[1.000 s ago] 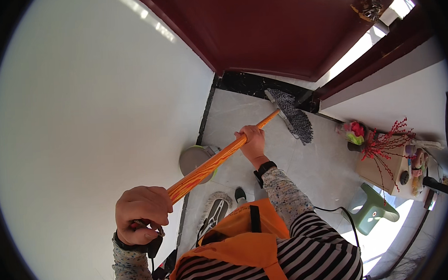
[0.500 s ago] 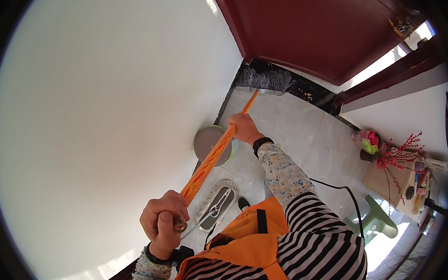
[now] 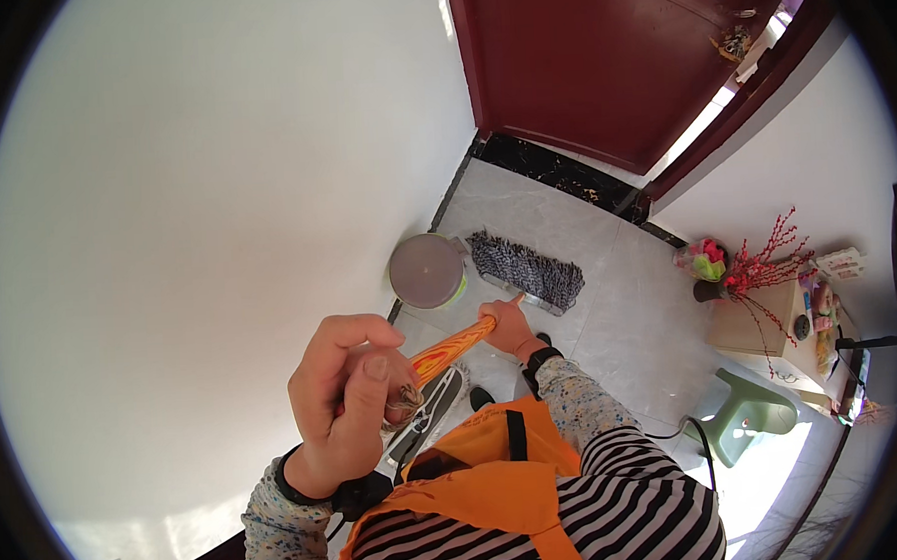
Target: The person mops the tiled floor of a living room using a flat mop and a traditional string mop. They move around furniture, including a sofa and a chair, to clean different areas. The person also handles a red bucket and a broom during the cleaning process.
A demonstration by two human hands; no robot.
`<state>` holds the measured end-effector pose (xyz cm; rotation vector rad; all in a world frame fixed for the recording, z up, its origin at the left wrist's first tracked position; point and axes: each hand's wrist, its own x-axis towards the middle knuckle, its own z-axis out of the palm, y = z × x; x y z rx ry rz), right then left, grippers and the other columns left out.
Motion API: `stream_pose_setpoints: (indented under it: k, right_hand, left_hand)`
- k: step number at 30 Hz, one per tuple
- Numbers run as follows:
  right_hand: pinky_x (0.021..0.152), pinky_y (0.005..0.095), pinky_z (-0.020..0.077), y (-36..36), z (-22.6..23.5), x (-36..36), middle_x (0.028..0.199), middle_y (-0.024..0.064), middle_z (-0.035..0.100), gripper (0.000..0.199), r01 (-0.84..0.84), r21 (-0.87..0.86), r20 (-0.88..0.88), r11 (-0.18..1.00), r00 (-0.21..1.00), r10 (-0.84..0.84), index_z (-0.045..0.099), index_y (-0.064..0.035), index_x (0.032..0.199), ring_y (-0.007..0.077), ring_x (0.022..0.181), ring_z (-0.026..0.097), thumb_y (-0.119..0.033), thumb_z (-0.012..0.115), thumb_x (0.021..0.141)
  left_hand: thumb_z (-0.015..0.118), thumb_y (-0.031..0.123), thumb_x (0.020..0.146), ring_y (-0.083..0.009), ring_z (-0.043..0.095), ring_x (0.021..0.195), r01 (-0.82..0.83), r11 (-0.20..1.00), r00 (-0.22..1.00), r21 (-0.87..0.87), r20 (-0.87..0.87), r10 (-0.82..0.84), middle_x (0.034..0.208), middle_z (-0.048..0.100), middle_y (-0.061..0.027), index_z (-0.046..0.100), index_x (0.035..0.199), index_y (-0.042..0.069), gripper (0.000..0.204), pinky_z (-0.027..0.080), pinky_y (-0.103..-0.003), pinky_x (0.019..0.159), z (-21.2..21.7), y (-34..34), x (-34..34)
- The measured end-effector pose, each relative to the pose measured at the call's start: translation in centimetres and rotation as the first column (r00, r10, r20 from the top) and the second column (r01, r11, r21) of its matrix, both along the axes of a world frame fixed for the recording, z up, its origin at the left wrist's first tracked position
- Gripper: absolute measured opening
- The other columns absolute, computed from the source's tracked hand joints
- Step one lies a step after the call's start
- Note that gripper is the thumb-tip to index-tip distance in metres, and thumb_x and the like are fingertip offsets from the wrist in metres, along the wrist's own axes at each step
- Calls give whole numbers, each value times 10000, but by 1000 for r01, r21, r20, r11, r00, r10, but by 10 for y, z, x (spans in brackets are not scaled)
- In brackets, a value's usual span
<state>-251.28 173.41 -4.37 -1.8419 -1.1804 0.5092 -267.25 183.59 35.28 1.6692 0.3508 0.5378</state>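
A mop with a dark grey, shaggy yarn head (image 3: 528,266) rests on the grey tile floor a short way in front of me. Its orange, flame-patterned handle (image 3: 454,350) slants up toward my left side. My right hand (image 3: 508,329) is wrapped round the lower part of this handle. At the upper end is my left hand (image 3: 334,410), curled around the tip, with its index finger somewhat raised. Behind the handle, a flat dust mop with a white fringe (image 3: 423,421) lies on the floor, partly hidden by my left hand.
A round grey-lidded bin (image 3: 428,271) stands against the white wall (image 3: 197,251) on the left. Ahead is a dark red door (image 3: 609,63) above a black threshold (image 3: 559,170). To the right are a vase of red branches (image 3: 709,291), a cabinet (image 3: 756,322) and a green stool (image 3: 740,417).
The mop head has come back from the threshold toward me. My right hand has moved nearer my body, and my left hand's grip has loosened a little.
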Motion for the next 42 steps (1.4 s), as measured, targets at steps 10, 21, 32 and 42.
stream_pose_setpoints:
  k: [10,21,32,42]
  right_hand:
    - [655,422,496,-150,10,-45,741,118,664,191,92,-163,-148,982,982,-117,614,-79,731,345,753,652,-209,754,725]
    - [719,343,515,-211,7,4,758,69,656,173,277,-224,-247,934,911,-329,604,-48,766,187,738,642,-134,745,818]
    - [671,336,506,-193,-3,58,767,61,664,168,181,-291,-332,939,902,-276,599,-46,787,154,715,624,-140,719,859]
    - [663,380,500,-173,-27,62,740,113,640,181,170,-255,-384,952,885,-262,614,-41,784,253,703,637,-192,699,836]
  left_hand:
    - [735,260,899,-185,606,932,545,838,837,4,-52,-545,1018,629,-107,386,1383,5,648,471,-355,873,19,-30,35]
    - [695,81,873,-296,505,1278,-309,-286,852,907,398,340,1374,564,-99,578,1307,77,450,382,-416,1069,105,223,43]
    - [547,347,1007,-207,329,1461,216,-690,565,691,487,666,1579,373,29,400,1514,270,533,238,-473,1198,120,357,-6]
    - [571,338,993,-186,325,1461,132,-662,602,738,471,645,1581,364,50,422,1497,268,531,215,-458,1192,122,338,6]
